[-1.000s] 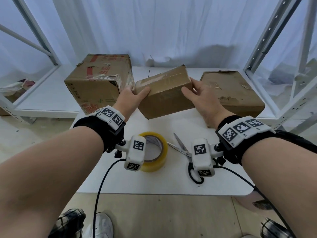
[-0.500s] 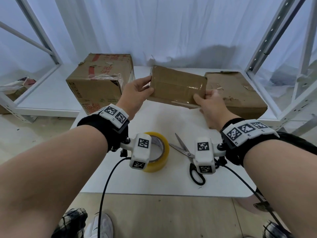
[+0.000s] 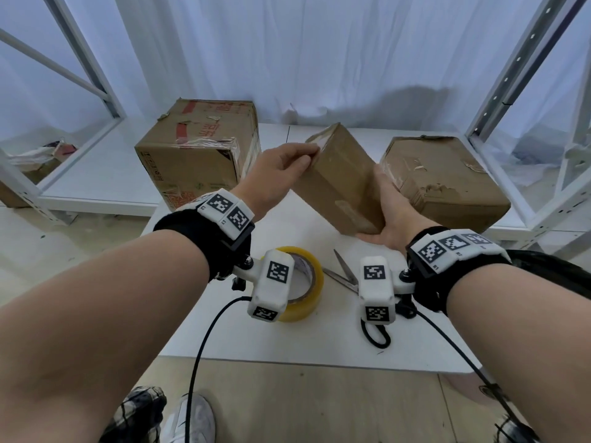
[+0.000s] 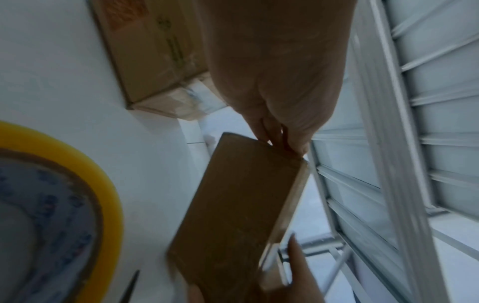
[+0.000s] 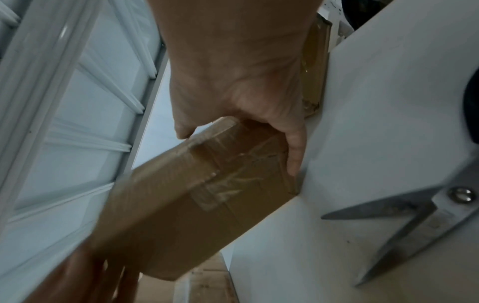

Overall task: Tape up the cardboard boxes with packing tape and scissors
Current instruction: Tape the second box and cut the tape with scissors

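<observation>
Black wrist straps (image 3: 224,247) topped with white blocks of square black-and-white markers are worn on both bare forearms. A white marker-tagged camera pod (image 3: 273,284) is bolted below each, trailed by a black cable (image 3: 204,340). Plaid trousers (image 3: 137,414) and a white shoe (image 3: 188,420) are seen nearest.

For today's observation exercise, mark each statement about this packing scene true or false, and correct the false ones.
1. Both hands hold the small cardboard box off the table. True: the left hand grips its upper end, the right hand its lower end.
2. The roll of packing tape is in the left hand. False: it lies on the white table.
3. The scissors lie on the table with blades apart. True.
4. The small box bears no tape. False: clear tape crosses its end.
5. The large printed box stands right of the flat box. False: left.
</observation>
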A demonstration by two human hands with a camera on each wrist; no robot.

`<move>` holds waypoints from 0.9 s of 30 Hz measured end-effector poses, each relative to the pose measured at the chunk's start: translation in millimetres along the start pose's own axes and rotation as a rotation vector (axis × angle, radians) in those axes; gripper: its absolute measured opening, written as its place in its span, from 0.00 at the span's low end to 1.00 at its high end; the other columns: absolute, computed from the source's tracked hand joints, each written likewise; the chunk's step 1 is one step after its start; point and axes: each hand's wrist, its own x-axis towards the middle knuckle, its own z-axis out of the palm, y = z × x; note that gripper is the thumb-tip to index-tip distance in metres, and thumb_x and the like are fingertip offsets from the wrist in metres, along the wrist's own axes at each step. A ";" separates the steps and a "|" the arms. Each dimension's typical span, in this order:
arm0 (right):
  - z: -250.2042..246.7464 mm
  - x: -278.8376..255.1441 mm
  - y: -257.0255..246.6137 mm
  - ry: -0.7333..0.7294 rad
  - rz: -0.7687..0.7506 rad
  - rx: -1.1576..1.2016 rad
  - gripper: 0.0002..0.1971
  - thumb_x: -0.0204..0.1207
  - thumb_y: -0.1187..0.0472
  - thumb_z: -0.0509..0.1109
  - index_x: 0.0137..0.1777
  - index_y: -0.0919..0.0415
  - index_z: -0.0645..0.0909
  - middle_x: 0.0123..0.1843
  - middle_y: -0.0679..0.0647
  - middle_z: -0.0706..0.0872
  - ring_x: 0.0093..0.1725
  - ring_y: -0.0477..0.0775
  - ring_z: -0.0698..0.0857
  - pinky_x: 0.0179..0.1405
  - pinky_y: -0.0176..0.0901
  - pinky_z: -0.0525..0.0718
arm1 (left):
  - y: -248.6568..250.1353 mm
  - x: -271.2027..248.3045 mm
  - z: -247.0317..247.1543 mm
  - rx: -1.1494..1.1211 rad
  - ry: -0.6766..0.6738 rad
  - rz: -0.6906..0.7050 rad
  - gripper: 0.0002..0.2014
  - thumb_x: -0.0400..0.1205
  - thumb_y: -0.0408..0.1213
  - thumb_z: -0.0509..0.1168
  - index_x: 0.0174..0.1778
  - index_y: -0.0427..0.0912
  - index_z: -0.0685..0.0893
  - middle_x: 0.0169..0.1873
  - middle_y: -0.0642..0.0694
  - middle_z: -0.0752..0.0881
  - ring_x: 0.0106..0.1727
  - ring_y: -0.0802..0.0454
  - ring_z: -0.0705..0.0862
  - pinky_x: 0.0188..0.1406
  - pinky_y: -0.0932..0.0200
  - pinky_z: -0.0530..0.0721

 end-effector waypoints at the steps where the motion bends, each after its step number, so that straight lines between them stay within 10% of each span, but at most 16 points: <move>1: 2.2 -1.9 1.0 0.002 -0.010 -0.033 0.56 0.52 0.23 0.73 0.79 0.41 0.56 0.70 0.53 0.72 0.63 0.65 0.79 0.36 0.63 0.88 | 5.8 0.7 2.6 0.025 -0.051 -0.011 0.17 0.86 0.33 0.61 0.71 0.40 0.78 0.68 0.46 0.80 0.68 0.56 0.78 0.71 0.64 0.74; 6: 9.5 -6.2 3.6 -0.087 -0.040 -0.244 0.36 0.68 0.22 0.57 0.70 0.42 0.68 0.63 0.56 0.83 0.56 0.62 0.86 0.39 0.59 0.89 | 17.0 8.8 1.0 0.034 -0.180 -0.142 0.21 0.83 0.56 0.61 0.73 0.62 0.75 0.78 0.49 0.68 0.79 0.51 0.65 0.76 0.56 0.63; 9: 3.2 -5.6 1.1 -0.059 -0.062 -0.311 0.31 0.75 0.25 0.52 0.64 0.48 0.72 0.58 0.55 0.83 0.55 0.58 0.84 0.43 0.52 0.88 | 13.8 8.0 -6.0 0.019 -0.070 -0.164 0.19 0.88 0.48 0.54 0.75 0.50 0.74 0.66 0.46 0.78 0.65 0.51 0.77 0.64 0.55 0.79; 14: -14.2 -2.5 -4.1 -0.042 -0.074 -0.311 0.36 0.72 0.24 0.56 0.60 0.55 0.78 0.58 0.56 0.85 0.53 0.53 0.83 0.51 0.46 0.82 | 5.5 1.3 -19.7 0.061 -0.083 -0.123 0.14 0.89 0.39 0.55 0.63 0.38 0.82 0.47 0.51 0.83 0.45 0.65 0.81 0.52 0.68 0.77; 19: -9.1 -2.9 -5.5 -0.078 -0.112 -0.147 0.26 0.72 0.40 0.73 0.60 0.60 0.78 0.57 0.61 0.86 0.54 0.61 0.87 0.53 0.54 0.88 | 9.7 -0.9 -24.7 -0.167 -0.118 -0.298 0.17 0.86 0.45 0.61 0.72 0.57 0.76 0.57 0.53 0.81 0.58 0.56 0.81 0.58 0.54 0.81; 23: -3.9 -0.3 -8.6 -0.011 -0.145 0.014 0.30 0.73 0.47 0.74 0.71 0.61 0.74 0.50 0.60 0.87 0.38 0.55 0.88 0.33 0.43 0.86 | 1.6 2.0 -25.6 -0.106 0.037 -0.197 0.20 0.85 0.41 0.63 0.74 0.45 0.76 0.58 0.45 0.83 0.55 0.51 0.83 0.57 0.54 0.87; 27: 0.5 -1.0 -12.8 -0.054 -0.200 0.184 0.20 0.79 0.43 0.67 0.62 0.57 0.76 0.40 0.57 0.83 0.34 0.51 0.83 0.47 0.45 0.86 | -4.1 3.6 -27.2 -0.038 0.194 -0.159 0.18 0.85 0.44 0.64 0.66 0.37 0.82 0.50 0.44 0.87 0.46 0.54 0.86 0.45 0.64 0.88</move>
